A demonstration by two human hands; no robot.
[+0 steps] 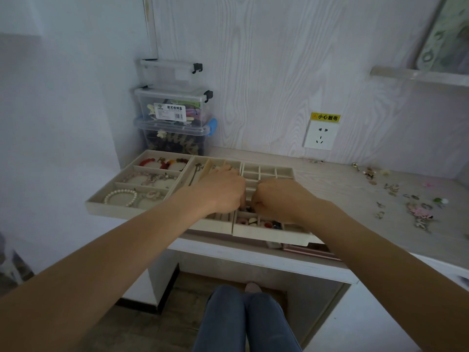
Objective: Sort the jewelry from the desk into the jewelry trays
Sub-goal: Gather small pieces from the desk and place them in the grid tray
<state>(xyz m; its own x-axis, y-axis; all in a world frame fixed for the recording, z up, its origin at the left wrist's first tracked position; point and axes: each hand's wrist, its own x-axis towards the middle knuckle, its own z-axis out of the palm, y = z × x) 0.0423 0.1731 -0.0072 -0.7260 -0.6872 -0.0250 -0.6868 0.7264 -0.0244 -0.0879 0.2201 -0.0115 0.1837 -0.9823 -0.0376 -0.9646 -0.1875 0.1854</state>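
Fingers of both hands are curled downward into the trays, knuckles up; the tips are hidden behind the hands, so I cannot tell whether either one pinches anything. Left hand [223,190] sits over the middle tray [203,226], near its right edge. Right hand [278,198] sits just beside it, over the grid tray [269,233]. The two hands are close, nearly touching at the fingertips, above the wall where these trays meet.

Three beige jewelry trays lie side by side on the desk [330,179], front edges overhanging its lip.
- Left tray [101,205]: three long rows. Far row holds red bead bracelets [162,162]; middle row holds pale bracelets [149,179]; near row holds a white pearl bracelet [121,197].
- Middle tray: narrow lengthwise slots; a chain [195,171] lies in the far-left slot.
- Grid tray: small square cells. Far cells look unfilled; near row holds small coloured pieces [258,222], type too small to tell.

Loose jewelry [396,196] is scattered on the desk well to the right of the trays: rings, small earrings, pink flower-shaped items.

Background: stacked clear plastic storage boxes [175,107] behind the left tray; wall socket [321,135] with a yellow warning label [325,117] above it. Person's knees in blue jeans [243,323] are under the desk.
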